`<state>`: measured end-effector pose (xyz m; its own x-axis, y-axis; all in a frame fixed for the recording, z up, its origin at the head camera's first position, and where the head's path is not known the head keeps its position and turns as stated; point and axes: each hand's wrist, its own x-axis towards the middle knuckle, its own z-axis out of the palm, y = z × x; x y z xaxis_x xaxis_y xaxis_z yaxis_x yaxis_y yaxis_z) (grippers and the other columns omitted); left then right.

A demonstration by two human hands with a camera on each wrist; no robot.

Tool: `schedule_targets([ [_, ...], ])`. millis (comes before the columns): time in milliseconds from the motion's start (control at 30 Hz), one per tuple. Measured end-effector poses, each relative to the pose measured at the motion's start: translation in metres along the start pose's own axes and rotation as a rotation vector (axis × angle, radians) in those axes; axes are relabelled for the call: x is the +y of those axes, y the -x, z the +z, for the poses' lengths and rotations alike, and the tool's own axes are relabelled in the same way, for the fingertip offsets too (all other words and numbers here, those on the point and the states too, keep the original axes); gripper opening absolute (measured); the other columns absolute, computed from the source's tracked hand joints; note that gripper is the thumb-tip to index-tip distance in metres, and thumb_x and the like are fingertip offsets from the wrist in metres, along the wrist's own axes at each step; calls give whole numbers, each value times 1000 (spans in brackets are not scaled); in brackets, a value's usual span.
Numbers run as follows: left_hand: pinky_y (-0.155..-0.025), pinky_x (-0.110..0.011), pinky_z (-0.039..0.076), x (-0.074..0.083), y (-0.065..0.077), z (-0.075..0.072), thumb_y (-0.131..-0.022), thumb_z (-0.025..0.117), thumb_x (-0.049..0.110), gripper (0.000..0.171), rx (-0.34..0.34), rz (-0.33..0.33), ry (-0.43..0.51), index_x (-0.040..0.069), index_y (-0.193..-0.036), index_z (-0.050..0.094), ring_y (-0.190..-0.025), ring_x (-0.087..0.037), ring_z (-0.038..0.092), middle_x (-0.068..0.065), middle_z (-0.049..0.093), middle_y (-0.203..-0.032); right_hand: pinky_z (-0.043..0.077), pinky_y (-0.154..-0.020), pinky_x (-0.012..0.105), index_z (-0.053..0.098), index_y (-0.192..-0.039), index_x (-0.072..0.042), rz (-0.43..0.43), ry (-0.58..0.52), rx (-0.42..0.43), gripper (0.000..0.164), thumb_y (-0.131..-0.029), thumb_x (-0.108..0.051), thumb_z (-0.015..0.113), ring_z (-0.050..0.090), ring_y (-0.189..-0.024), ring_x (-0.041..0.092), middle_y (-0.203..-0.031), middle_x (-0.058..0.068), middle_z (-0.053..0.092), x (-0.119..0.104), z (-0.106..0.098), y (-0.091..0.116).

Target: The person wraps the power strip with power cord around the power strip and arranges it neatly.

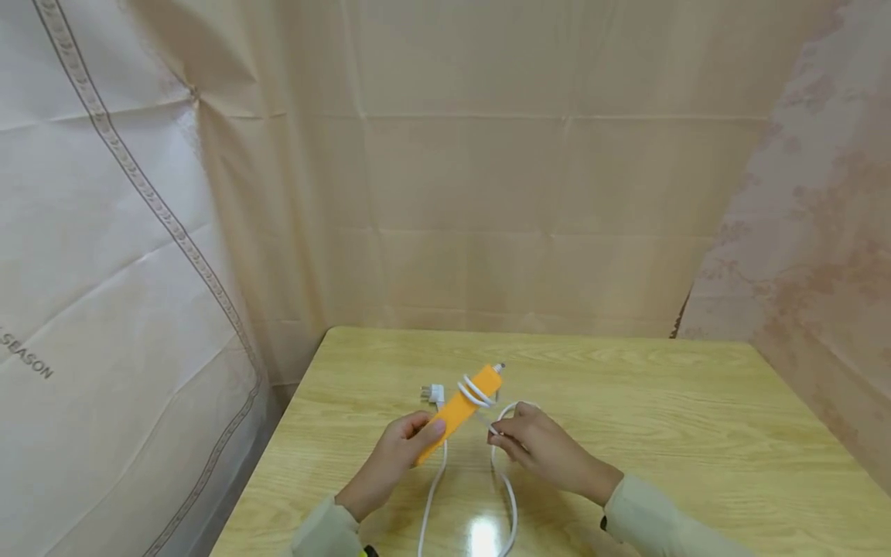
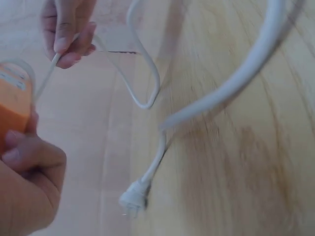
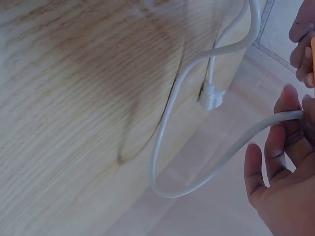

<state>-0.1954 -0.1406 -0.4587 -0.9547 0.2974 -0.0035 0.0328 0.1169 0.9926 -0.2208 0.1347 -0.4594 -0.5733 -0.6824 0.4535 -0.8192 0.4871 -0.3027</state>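
Observation:
An orange power strip [image 1: 455,415] is held tilted above the table, with white cord wound around its far end. My left hand [image 1: 398,455] grips its near end, thumb on top; in the left wrist view the strip [image 2: 14,105] shows sockets on one face. To the right of the strip, my right hand [image 1: 539,446] pinches the white cord [image 1: 510,495] between thumb and fingers. From there the cord hangs in a loose loop, also seen in the right wrist view. Its white plug [image 1: 436,394] lies on the table beyond the left hand, prongs pointing left.
The wooden table [image 1: 661,402] extends to both sides of the hands. A beige cloth [image 1: 487,193] hangs behind it. Patterned sheets hang at the left [image 1: 104,271] and right [image 1: 828,255].

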Motion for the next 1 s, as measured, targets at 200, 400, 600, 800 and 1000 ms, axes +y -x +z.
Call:
schedule_targets([
  [200,-57,-26,45,-4,-4,0,-100,63,50,48,90,13,-171,5,-117,68,-70,-17,51,-5,59,-88,32,-68,22,79,-98,-16,-24,64,33,7,-97,-20,72,34,-75,1,-80,-19,67,-1,-5,-2],
  [400,-60,-31,51,-6,-3,0,-98,63,56,57,142,28,-302,3,-119,67,-73,-19,58,-7,63,-94,31,-72,24,78,-96,-17,-87,95,52,5,-95,-20,74,34,-77,2,-85,-17,70,1,-4,-2],
  [600,-60,-28,47,-3,0,7,-97,62,59,60,228,117,-540,1,-114,68,-73,-13,55,-1,61,-95,31,-74,25,78,-94,-17,-129,113,62,4,-95,-19,74,35,-79,3,-84,-17,69,1,-1,0],
  [800,-55,-26,42,-1,2,14,-95,63,61,61,296,157,-697,3,-114,68,-67,-9,48,3,55,-88,32,-76,27,78,-95,-18,-134,122,62,3,-95,-18,75,36,-80,5,-83,-17,67,0,-3,1],
  [1000,-54,-25,41,-3,4,15,-95,63,63,61,310,166,-732,5,-113,69,-66,-8,47,6,52,-86,33,-77,27,79,-96,-18,-116,130,52,6,-95,-21,74,37,-81,3,-86,-20,66,0,-5,5],
])
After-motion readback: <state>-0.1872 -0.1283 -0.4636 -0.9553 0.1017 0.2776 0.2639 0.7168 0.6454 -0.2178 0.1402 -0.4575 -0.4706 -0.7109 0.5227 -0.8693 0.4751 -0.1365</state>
